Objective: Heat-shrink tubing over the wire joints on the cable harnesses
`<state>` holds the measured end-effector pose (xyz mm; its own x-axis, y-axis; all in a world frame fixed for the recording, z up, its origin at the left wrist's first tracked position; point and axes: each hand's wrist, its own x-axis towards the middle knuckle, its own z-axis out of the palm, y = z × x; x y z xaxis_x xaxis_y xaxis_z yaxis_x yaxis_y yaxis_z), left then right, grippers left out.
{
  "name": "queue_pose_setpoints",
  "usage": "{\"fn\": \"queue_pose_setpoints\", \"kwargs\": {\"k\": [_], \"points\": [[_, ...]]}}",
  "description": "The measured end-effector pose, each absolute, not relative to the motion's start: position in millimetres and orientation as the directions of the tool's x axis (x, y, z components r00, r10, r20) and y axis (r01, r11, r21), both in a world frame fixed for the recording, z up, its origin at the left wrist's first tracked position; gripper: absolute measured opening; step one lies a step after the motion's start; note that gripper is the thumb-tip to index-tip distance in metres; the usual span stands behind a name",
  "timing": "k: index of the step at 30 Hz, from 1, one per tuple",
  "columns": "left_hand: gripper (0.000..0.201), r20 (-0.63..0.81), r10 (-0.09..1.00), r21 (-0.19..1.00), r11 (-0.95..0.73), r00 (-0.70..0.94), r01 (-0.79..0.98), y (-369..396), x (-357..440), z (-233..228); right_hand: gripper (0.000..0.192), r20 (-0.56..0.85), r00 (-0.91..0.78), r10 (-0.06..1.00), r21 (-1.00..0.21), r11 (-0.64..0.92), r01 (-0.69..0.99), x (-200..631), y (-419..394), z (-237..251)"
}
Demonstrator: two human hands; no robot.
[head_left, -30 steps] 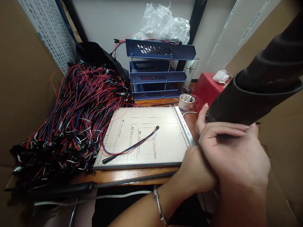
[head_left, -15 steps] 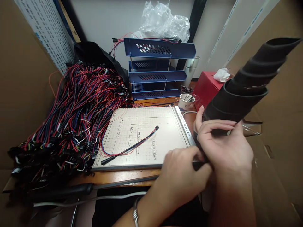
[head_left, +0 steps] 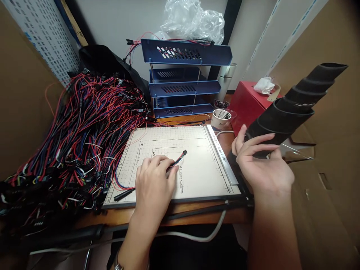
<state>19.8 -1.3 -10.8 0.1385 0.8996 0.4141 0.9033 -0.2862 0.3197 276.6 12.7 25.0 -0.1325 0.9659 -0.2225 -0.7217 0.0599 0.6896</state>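
The left hand point(head_left: 154, 180) is resting on the paper cutter point(head_left: 197, 165), its fingers pressing together on the thin wire lead point(head_left: 177, 160) lying across the board, while the right hand point(head_left: 261, 165) is curling loosely spread fingers around the lower end of the black spiral sleeve point(head_left: 292, 105) held up at the cutter's right edge. The lead is looking light and limp, best pinched near its connector; the sleeve is looking springy and light. Half a second earlier, both hands were gripping the sleeve; the left has since moved to the lead.
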Motion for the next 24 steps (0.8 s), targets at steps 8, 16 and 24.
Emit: {"fn": "queue_pose_setpoints", "kwargs": {"k": [8,16,24], "points": [[0.011,0.499,0.853,0.491,-0.425,0.154,0.761,-14,16,-10,0.062,-0.244,-0.109,0.964,0.655,0.080,-0.751,283,8,26],[0.012,0.210,0.976,0.912,-0.218,0.061,0.347,-17,16,3,0.065,-0.066,0.113,0.991,-0.659,0.042,-0.751,231,-11,20],[0.010,0.169,0.979,0.958,-0.191,0.116,0.213,-19,8,5,0.020,0.221,-0.099,0.970,-0.970,0.230,0.080,199,-20,2]]}}
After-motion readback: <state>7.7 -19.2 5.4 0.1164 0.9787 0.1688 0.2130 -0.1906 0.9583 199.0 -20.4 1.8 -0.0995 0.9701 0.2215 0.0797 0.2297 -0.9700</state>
